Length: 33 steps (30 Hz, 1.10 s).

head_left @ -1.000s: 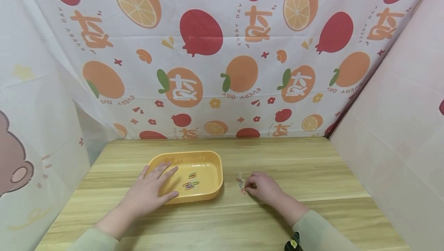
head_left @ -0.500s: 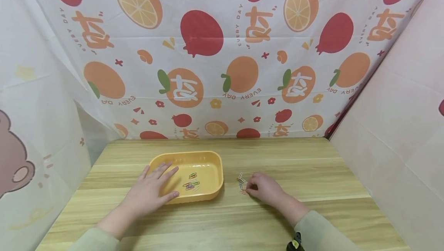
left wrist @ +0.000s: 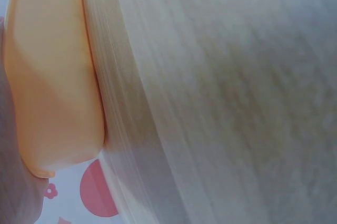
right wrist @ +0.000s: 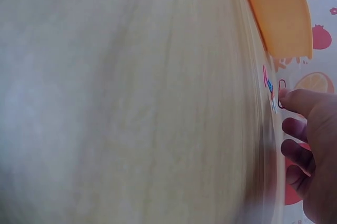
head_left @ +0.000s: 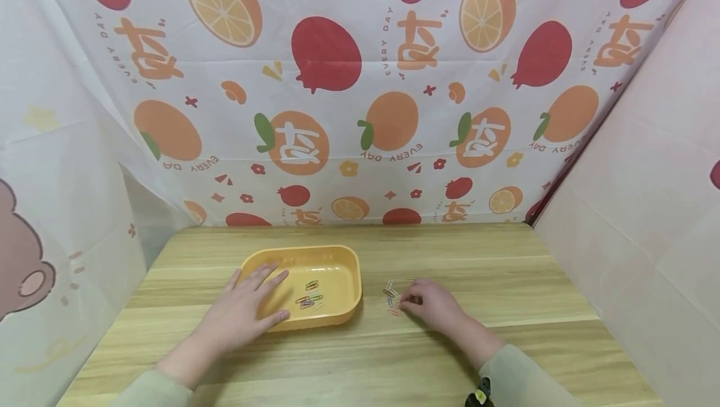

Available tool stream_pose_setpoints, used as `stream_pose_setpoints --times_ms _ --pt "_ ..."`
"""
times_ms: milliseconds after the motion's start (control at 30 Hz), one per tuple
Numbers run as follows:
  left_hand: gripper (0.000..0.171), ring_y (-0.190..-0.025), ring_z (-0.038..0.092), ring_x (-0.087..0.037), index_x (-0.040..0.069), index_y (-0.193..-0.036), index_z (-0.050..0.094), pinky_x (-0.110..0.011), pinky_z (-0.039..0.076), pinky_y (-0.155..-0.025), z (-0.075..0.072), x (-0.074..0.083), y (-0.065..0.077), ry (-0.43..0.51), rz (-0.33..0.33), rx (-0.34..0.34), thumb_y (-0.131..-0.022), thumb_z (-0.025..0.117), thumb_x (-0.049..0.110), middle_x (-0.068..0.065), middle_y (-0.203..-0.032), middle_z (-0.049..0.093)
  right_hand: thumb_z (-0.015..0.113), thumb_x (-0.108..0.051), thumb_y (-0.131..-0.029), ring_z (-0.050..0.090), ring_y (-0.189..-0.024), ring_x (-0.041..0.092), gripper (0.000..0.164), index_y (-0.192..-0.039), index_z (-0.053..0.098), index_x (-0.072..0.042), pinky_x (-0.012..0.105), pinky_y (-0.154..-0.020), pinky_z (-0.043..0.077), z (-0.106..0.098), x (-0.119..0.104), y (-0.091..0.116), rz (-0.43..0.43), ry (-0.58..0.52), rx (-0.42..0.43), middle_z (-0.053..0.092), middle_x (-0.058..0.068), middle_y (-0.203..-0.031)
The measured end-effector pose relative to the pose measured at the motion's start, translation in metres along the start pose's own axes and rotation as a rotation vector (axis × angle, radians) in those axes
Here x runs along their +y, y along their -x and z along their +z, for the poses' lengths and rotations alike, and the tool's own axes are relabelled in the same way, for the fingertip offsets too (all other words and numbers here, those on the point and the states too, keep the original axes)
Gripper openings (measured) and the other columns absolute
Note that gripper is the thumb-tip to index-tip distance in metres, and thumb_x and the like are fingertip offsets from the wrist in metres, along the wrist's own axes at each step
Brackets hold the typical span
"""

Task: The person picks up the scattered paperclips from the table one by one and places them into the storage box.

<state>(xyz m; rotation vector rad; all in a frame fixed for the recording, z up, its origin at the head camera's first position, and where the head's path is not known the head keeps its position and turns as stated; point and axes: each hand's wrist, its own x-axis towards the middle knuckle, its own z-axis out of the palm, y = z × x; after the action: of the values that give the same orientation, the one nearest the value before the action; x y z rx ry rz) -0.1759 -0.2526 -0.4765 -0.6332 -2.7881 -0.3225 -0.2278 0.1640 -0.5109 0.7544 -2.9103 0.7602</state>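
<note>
A yellow tray sits left of centre, with several coloured paper clips on its bottom. My left hand rests over the tray's left side, fingers spread and thumb along the near rim. To the right of the tray, a small group of paper clips lies on the table. My right hand is beside that group, fingers bent. In the right wrist view, my right thumb and a finger pinch a dark red paper clip, its lower part partly covered by the thumb.
The wooden table meets a fruit-printed cloth at its back edge. Pale cloths hang on both sides, the right one close to the table edge. A dark strap with a small yellow flower shows at my right sleeve.
My right hand has shifted slightly right, away from the loose clips, with its fingers still bent. The left hand and the tray stay in place.
</note>
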Motion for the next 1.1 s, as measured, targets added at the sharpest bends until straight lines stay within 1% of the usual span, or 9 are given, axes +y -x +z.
stream_pose_setpoints --times_ms 133,233,433,567,700,933,1100 --pt "0.077 -0.145 0.029 -0.036 0.02 -0.151 0.043 -0.057 0.0 -0.12 -0.001 -0.001 0.0 0.002 -0.01 -0.02 -0.089 0.063 0.06 -0.013 -0.157 0.035 0.076 -0.032 -0.088 0.051 -0.072 0.002 0.007 -0.093 0.076 -0.027 0.022 -0.063 0.046 -0.002 0.0 -0.001 0.033 -0.042 0.012 0.059 -0.018 -0.089" --pt "0.077 -0.145 0.029 -0.037 0.02 -0.152 0.042 -0.058 0.001 -0.119 -0.002 -0.001 0.001 0.0 -0.014 -0.026 -0.089 0.063 0.06 -0.013 -0.158 0.035 0.076 -0.03 -0.088 0.051 -0.073 0.003 0.006 -0.093 0.076 -0.027 0.022 -0.063 0.046 -0.004 0.0 -0.002 0.044 -0.072 0.02 0.059 -0.018 -0.089" --pt "0.077 -0.146 0.028 -0.036 0.021 -0.152 0.042 -0.06 0.003 -0.119 -0.002 -0.002 0.001 -0.002 -0.018 -0.027 -0.089 0.063 0.061 -0.012 -0.158 0.035 0.075 -0.028 -0.089 0.055 -0.077 0.004 0.007 -0.095 0.077 -0.025 0.023 -0.067 0.049 -0.01 -0.004 -0.005 0.048 -0.12 0.031 0.06 -0.017 -0.09" --pt "0.077 -0.146 0.027 -0.037 0.02 -0.151 0.043 -0.059 0.002 -0.119 -0.002 -0.001 0.001 -0.001 -0.015 -0.025 -0.089 0.063 0.061 -0.012 -0.158 0.035 0.075 -0.028 -0.089 0.055 -0.078 0.003 0.006 -0.094 0.076 -0.026 0.023 -0.069 0.051 -0.011 -0.007 -0.01 0.024 -0.119 0.04 0.06 -0.018 -0.091" --pt "0.077 -0.145 0.029 -0.038 0.019 -0.151 0.044 -0.06 0.002 -0.119 -0.002 -0.001 0.001 0.001 -0.005 -0.011 -0.089 0.064 0.06 -0.013 -0.158 0.035 0.075 -0.029 -0.089 0.054 -0.077 0.003 0.004 -0.093 0.076 -0.027 0.023 -0.066 0.05 -0.013 -0.012 -0.016 -0.002 -0.117 0.055 0.06 -0.018 -0.091" --pt "0.077 -0.145 0.028 -0.038 0.021 -0.152 0.042 -0.063 0.007 -0.118 0.0 0.001 0.001 0.0 -0.002 -0.008 -0.089 0.063 0.06 -0.012 -0.158 0.033 0.072 -0.037 -0.091 0.054 -0.078 0.003 0.012 -0.092 0.076 -0.026 0.023 -0.066 0.048 -0.019 -0.022 -0.024 -0.01 -0.111 0.06 0.06 -0.02 -0.091" --pt "0.077 -0.146 0.027 -0.038 0.021 -0.153 0.041 -0.061 0.004 -0.119 -0.001 0.001 0.001 -0.003 -0.004 -0.017 -0.09 0.062 0.061 -0.012 -0.159 0.032 0.072 -0.037 -0.091 0.054 -0.077 0.003 0.006 -0.091 0.075 -0.031 0.023 -0.065 0.048 -0.021 -0.03 -0.031 -0.016 -0.112 0.055 0.059 -0.02 -0.09"
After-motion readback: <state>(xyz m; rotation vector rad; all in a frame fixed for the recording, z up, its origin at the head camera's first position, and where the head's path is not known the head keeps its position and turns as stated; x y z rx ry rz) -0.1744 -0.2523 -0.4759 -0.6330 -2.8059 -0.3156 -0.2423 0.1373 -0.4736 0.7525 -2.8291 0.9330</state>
